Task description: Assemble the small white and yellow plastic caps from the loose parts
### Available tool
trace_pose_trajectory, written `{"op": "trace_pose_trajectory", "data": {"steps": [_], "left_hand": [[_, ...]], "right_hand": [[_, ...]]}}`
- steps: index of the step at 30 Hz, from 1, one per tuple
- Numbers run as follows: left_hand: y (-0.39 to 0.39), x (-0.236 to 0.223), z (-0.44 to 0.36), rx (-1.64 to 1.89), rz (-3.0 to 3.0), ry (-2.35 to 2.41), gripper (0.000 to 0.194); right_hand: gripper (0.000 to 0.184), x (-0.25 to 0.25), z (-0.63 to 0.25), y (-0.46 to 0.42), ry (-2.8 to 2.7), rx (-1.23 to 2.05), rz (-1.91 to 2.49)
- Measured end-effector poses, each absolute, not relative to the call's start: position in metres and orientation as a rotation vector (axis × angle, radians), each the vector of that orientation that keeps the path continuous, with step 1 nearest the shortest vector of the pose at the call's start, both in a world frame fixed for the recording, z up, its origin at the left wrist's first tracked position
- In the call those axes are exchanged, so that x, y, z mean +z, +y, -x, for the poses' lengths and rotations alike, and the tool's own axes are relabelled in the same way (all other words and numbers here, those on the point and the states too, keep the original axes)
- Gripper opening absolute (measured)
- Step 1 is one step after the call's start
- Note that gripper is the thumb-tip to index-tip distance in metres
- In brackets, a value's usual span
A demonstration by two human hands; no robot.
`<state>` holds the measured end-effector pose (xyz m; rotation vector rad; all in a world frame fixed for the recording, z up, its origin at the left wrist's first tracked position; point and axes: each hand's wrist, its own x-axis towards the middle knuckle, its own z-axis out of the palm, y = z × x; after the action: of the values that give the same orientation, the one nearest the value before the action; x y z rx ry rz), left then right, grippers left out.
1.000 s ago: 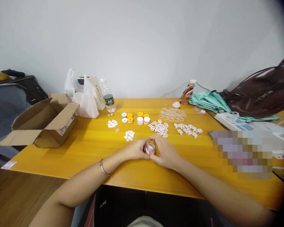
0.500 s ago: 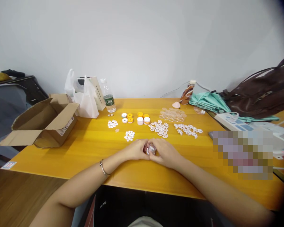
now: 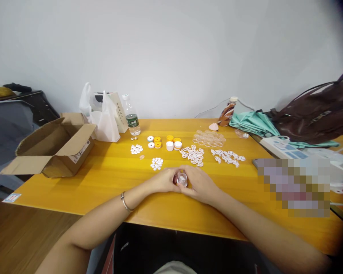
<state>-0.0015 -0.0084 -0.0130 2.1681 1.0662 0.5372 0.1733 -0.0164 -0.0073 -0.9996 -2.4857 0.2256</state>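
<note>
My left hand (image 3: 163, 179) and my right hand (image 3: 199, 184) meet over the middle of the orange table (image 3: 108, 182). Together their fingertips pinch a small clear plastic cap with a white piece (image 3: 182, 179) in it. Just beyond lie a heap of small white discs (image 3: 156, 163), two spreads of flat white cut-out pieces (image 3: 193, 155) (image 3: 228, 156), a cluster of clear rings (image 3: 208, 137) and several small orange and white spools (image 3: 165, 143).
An open cardboard box (image 3: 50, 148) sits at the table's left end. Behind are a white plastic bag (image 3: 104, 121), a water bottle (image 3: 132, 116), a brown drink bottle (image 3: 226, 112), a teal cloth (image 3: 254, 123) and a brown bag (image 3: 317, 112).
My fingers have shifted slightly on the small cap, turning it between them; both hands stay in the same place.
</note>
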Motion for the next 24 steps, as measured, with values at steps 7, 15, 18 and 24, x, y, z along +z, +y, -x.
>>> {"op": "trace_pose_trajectory", "data": {"steps": [7, 15, 18, 24], "left_hand": [[-0.009, -0.014, 0.003, 0.512, -2.118, 1.085, 0.031], [-0.009, -0.018, 0.005, 0.522, -2.045, 1.049, 0.036], [-0.009, -0.019, 0.005, 0.523, -2.069, 1.056, 0.037], [-0.008, -0.019, 0.005, 0.52, -2.092, 1.071, 0.038]], "right_hand": [[0.012, -0.005, -0.181, -0.016, -2.44, 0.215, 0.805], [0.031, 0.019, -0.241, 0.043, -1.646, 0.24, 1.194], [0.03, 0.024, -0.289, 0.088, -1.476, 0.203, 1.496], [0.026, 0.0, -0.337, 0.145, -1.546, 0.214, 1.855]]}}
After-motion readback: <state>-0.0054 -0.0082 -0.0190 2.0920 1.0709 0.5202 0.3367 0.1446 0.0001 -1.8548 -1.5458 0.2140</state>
